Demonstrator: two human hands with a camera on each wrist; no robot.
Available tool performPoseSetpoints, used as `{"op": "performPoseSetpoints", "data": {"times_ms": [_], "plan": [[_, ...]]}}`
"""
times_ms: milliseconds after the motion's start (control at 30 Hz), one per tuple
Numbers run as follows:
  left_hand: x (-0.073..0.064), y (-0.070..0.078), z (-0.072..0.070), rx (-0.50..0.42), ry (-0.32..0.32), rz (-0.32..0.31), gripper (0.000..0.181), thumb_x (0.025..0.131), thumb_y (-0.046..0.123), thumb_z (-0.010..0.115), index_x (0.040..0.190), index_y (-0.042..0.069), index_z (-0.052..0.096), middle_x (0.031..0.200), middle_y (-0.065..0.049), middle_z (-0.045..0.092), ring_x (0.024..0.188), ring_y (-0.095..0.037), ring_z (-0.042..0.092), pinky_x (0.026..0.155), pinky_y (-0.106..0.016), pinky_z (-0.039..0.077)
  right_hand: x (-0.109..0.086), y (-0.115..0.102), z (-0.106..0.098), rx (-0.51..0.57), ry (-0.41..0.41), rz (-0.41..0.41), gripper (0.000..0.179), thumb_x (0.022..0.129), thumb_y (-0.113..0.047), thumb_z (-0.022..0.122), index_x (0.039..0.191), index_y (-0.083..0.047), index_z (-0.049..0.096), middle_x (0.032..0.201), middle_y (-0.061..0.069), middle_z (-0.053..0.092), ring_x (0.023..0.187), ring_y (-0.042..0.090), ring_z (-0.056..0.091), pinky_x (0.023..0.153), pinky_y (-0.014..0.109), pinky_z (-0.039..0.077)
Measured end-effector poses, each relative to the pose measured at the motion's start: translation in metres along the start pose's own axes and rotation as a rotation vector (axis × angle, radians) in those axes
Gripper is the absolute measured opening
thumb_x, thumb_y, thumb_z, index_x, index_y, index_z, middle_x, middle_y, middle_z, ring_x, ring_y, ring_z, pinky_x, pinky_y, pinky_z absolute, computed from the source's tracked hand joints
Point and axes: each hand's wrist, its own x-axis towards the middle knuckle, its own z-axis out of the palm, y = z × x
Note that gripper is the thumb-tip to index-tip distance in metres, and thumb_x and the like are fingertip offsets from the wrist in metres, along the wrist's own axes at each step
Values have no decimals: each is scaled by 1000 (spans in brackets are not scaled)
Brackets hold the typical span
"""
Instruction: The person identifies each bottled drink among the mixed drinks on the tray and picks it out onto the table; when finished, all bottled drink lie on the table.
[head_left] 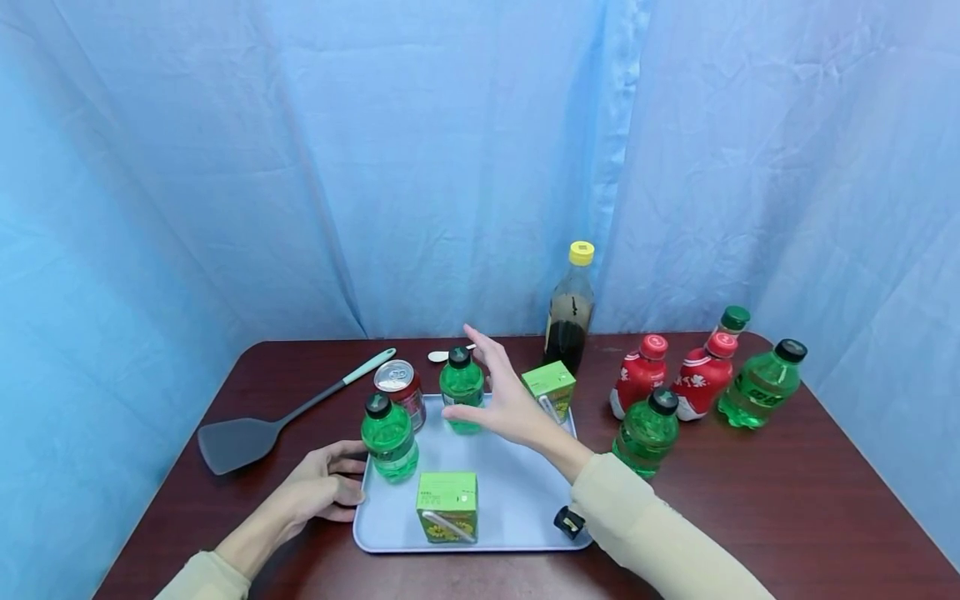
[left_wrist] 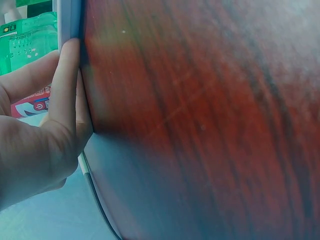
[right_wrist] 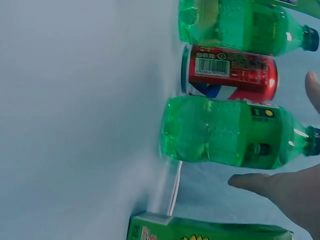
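A pale blue-grey tray holds two green soda bottles, a red can and two green drink cartons. My right hand reaches over it, thumb and fingers spread about the rear green bottle. In the right wrist view, the thumb and a finger stand apart near the cap end of that green bottle. At the tray's left rim is my left hand, its fingertips touching the outer side. Close by stands the front green bottle. The front carton bears a wrapped straw; another carton sits back right.
Left of the tray lies a grey spatula. Behind stand a white spoon and a yellow-capped bottle of dark liquid. On the right are two red bottles, two green soda bottles and a green-capped bottle.
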Motion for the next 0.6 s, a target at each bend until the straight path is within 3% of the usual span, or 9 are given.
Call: {"op": "performPoseSetpoints", "data": {"times_ms": [200,367,600], "plan": [[1,0,1,1,-2,2,76,76,-14,69,147,2,47,125,-20,60,92,-27,66,67,-48,60,5,6,8,-52,22,25,108,82,-28,87,163,-36,15,160,8,25,145,29,33,112,60,33],[2,1,1,1,-3,7,76,76,-13,70,147,2,47,124,-20,61,91,-26,66,67,-48,60,7,8,12,-58,62,10,108,80,-25,89,162,-33,18,155,7,32,140,27,39,111,54,39],[1,-1,1,8,5,17,76,76,-13,70,147,2,47,122,-19,61,88,-26,67,65,-47,61,8,9,15,-76,93,0,107,78,-20,90,160,-21,23,148,10,39,137,22,37,113,43,38]]}}
